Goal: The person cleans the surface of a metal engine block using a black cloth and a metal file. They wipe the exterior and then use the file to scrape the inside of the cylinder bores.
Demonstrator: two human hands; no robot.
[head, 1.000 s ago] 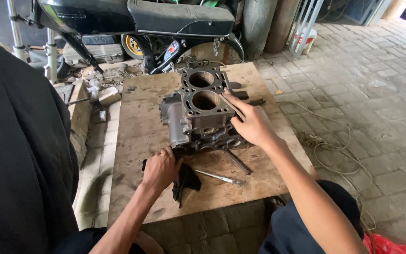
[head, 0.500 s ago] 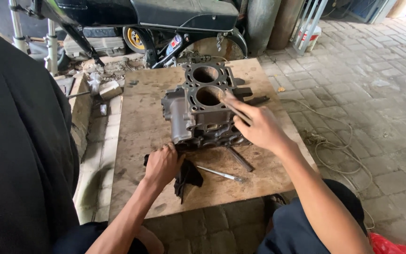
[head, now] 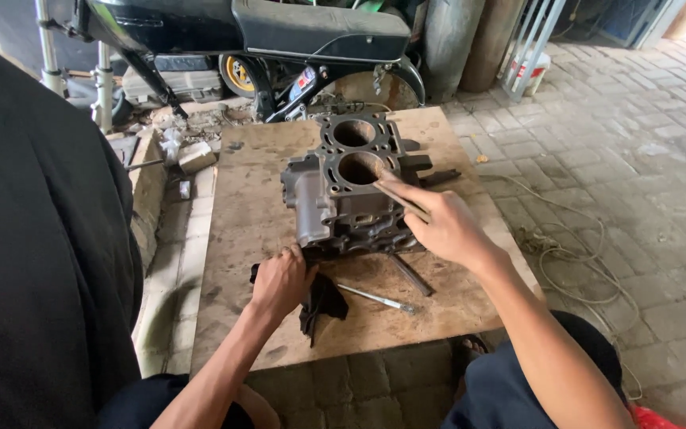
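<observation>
A grey two-cylinder engine block (head: pixel 343 199) stands on a plywood board (head: pixel 240 214) laid on the brick floor. My right hand (head: pixel 442 226) rests on the block's right top edge and holds a thin flat strip that reaches towards the nearer cylinder bore (head: pixel 359 168). My left hand (head: pixel 279 278) presses a black rag (head: pixel 321 302) against the board at the block's near left corner. A slim metal rod (head: pixel 376 299) lies on the board just right of the rag.
A black motorcycle (head: pixel 279 40) is parked beyond the board. A dark-clothed person (head: pixel 33 262) stands close at the left. A coiled cord (head: pixel 573 262) lies on the bricks at the right; rubble and a brick kerb (head: pixel 152 183) lie at the left.
My right hand has shifted slightly along the block's top with the strip. My left hand stays on the rag by the block's corner.
</observation>
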